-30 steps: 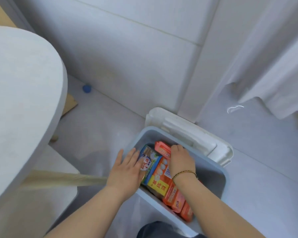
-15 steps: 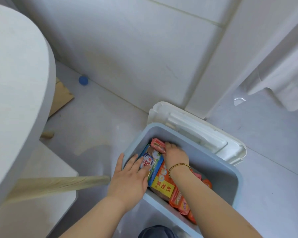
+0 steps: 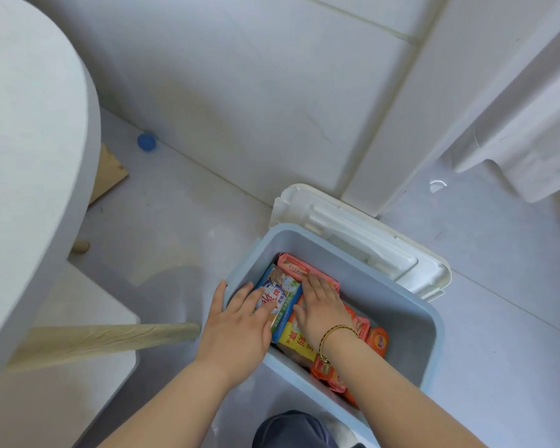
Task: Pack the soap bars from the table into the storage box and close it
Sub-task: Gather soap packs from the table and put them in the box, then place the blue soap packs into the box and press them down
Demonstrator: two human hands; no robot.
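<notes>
A light blue storage box [image 3: 414,321] stands open on the floor, with its white lid [image 3: 362,240] lying behind it against the wall. Several wrapped soap bars fill the box's left half: a blue-and-white pack [image 3: 283,294], a pink bar [image 3: 293,265] at the back, a yellow-and-orange pack [image 3: 299,342] and orange bars [image 3: 377,342] toward the front. My left hand [image 3: 240,328] lies flat over the box's left rim and the blue-and-white pack, fingers spread. My right hand [image 3: 324,307], a bracelet on its wrist, presses flat on the packs beside it.
The round white table [image 3: 29,156] fills the left side, with a wooden leg [image 3: 110,339] reaching toward the box. A blue cap [image 3: 146,142] lies by the wall. A white cloth [image 3: 530,124] hangs at the right. My knee [image 3: 291,430] is below the box.
My right hand has slid back from the pink bar's far end and now lies flat on the packs. The left hand stays on the blue-and-white pack. The view has tilted slightly.
</notes>
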